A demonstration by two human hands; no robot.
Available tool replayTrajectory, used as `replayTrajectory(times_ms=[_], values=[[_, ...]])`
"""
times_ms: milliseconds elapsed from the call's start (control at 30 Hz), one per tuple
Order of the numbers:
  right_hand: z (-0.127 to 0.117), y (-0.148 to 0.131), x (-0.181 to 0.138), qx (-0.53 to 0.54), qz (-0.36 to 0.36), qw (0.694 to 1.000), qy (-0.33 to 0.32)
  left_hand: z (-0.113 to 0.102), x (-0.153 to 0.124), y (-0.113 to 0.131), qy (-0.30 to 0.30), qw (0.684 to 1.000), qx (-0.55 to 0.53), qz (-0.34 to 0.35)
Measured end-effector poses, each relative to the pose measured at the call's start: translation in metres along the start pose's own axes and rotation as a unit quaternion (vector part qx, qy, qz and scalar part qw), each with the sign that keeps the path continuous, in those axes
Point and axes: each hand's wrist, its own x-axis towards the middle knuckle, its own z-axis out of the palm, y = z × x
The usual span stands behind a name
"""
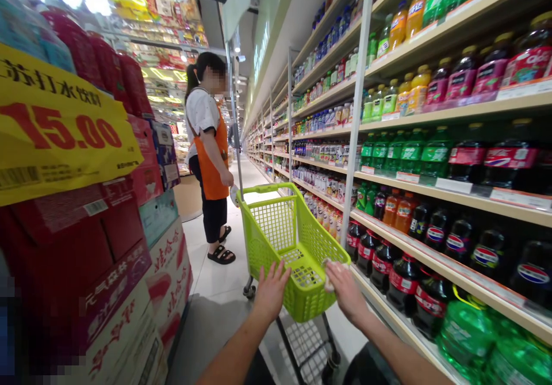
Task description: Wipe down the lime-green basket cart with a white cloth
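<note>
A lime-green shopping cart (254, 241) stands right in front of me, its plastic basket on a dark metal frame with wheels. No goods show inside the basket. My left hand (271, 290) is at the near left part of the basket rim, fingers spread; whether it touches the plastic I cannot tell. At the near right corner, my right hand (346, 293) has a crumpled white cloth or tissue (330, 278) under its fingers, pressed to the rim.
Shelves of drinks (452, 192) line the right side, with large cola bottles (403, 278) at the bottom. Stacked drink cartons (107, 258) with a yellow price sign (64, 126) rise on the left. A person in an orange apron (214, 160) stands beyond the cart, in the aisle.
</note>
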Motion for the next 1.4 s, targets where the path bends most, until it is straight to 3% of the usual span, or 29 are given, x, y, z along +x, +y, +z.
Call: replayTrajectory(times_ms=[100, 167, 233, 300, 367, 467, 533, 700, 767, 933, 1000, 1100, 1200, 1300, 1400], values=[[-0.006, 0.016, 0.005, -0.023, 0.103, 0.994, -0.02, 0.0, -0.001, 0.0, 0.002, 1.0, 0.009, -0.002], [-0.003, 0.0, 0.008, 0.009, 0.066, 0.997, -0.038, 0.0, -0.001, 0.001, 0.008, 1.0, 0.011, -0.003], [0.003, -0.018, 0.009, 0.056, -0.02, 0.997, -0.046, -0.001, -0.001, 0.0, 0.015, 1.0, 0.014, -0.002], [0.005, -0.02, 0.01, 0.081, -0.068, 0.993, -0.042, -0.001, -0.001, -0.002, 0.015, 1.0, 0.021, 0.001], [0.0, 0.0, 0.012, 0.068, -0.026, 0.997, -0.03, -0.002, -0.002, -0.004, 0.016, 0.999, 0.03, 0.002], [-0.009, 0.036, 0.014, 0.029, 0.103, 0.993, -0.039, 0.0, -0.003, -0.006, 0.02, 0.999, 0.035, 0.007], [-0.01, 0.038, 0.015, 0.031, 0.129, 0.989, -0.059, 0.001, -0.003, -0.007, 0.027, 0.999, 0.03, 0.005], [0.002, -0.01, 0.007, 0.126, -0.005, 0.989, -0.071, 0.0, -0.006, -0.008, 0.026, 0.999, 0.023, -0.009], [0.001, -0.007, 0.006, 0.134, -0.03, 0.988, -0.066, 0.0, -0.008, -0.011, 0.022, 0.999, 0.028, -0.009], [-0.01, 0.024, 0.01, 0.092, 0.108, 0.99, -0.025, 0.003, -0.007, -0.016, 0.028, 0.999, 0.036, -0.002], [-0.011, 0.006, 0.011, 0.145, 0.082, 0.985, -0.038, 0.003, -0.003, -0.016, 0.035, 0.999, 0.038, 0.007], [-0.01, -0.045, 0.013, 0.269, 0.018, 0.962, -0.039, -0.001, 0.006, -0.016, 0.049, 0.998, 0.031, 0.036], [-0.01, -0.074, 0.015, 0.328, 0.033, 0.944, -0.004, -0.007, 0.013, -0.016, 0.04, 0.997, 0.017, 0.063], [-0.005, -0.062, 0.01, 0.251, 0.063, 0.966, 0.015, -0.014, 0.017, -0.016, 0.024, 0.996, 0.02, 0.08], [0.006, -0.032, 0.0, 0.145, 0.03, 0.989, 0.014, -0.02, 0.019, -0.012, 0.025, 0.994, 0.031, 0.099]])
